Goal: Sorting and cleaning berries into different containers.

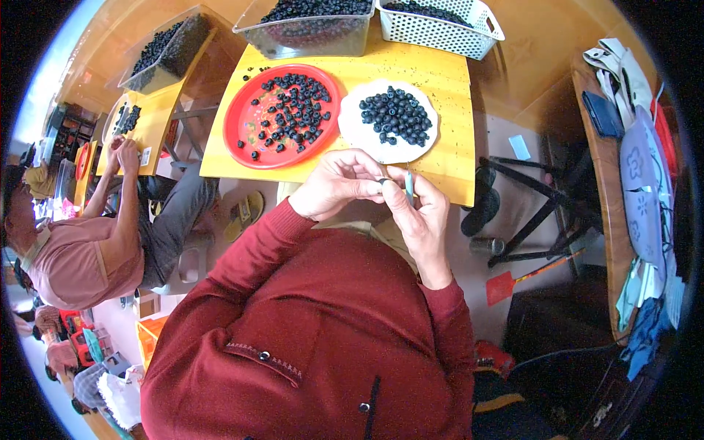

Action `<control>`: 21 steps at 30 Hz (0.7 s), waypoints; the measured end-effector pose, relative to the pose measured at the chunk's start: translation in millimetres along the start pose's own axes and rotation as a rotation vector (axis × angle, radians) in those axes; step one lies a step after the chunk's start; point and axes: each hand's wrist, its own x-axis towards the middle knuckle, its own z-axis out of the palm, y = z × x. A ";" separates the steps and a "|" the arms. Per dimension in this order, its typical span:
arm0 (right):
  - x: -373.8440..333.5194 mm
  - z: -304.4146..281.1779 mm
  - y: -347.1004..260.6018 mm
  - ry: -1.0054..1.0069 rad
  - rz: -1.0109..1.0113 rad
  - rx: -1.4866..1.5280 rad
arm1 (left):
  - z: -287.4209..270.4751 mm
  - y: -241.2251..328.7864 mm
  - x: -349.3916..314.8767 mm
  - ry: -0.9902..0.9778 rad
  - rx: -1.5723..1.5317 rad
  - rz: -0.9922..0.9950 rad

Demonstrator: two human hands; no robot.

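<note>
My left hand pinches a small round black piece between thumb and fingertips, just off the near edge of the yellow table. Close against it, my right hand is closed around a slim tool with a pale blue-green handle; its thumb tip meets the black piece. The tool's working end is too small to make out. Beyond my hands, a red round tray holds many loose black pieces with hollow-looking ends. Beside it on the right, a white scalloped plate carries a heap of similar pieces.
At the table's far edge stand a clear bin and a white perforated basket, both holding black pieces. On the left a person sits working at another table. A wooden bench with cloths is at right.
</note>
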 end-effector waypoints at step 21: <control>-1.8 -1.5 -5.6 -0.067 0.239 0.155 | -3.9 6.4 -7.8 -0.072 -0.124 0.036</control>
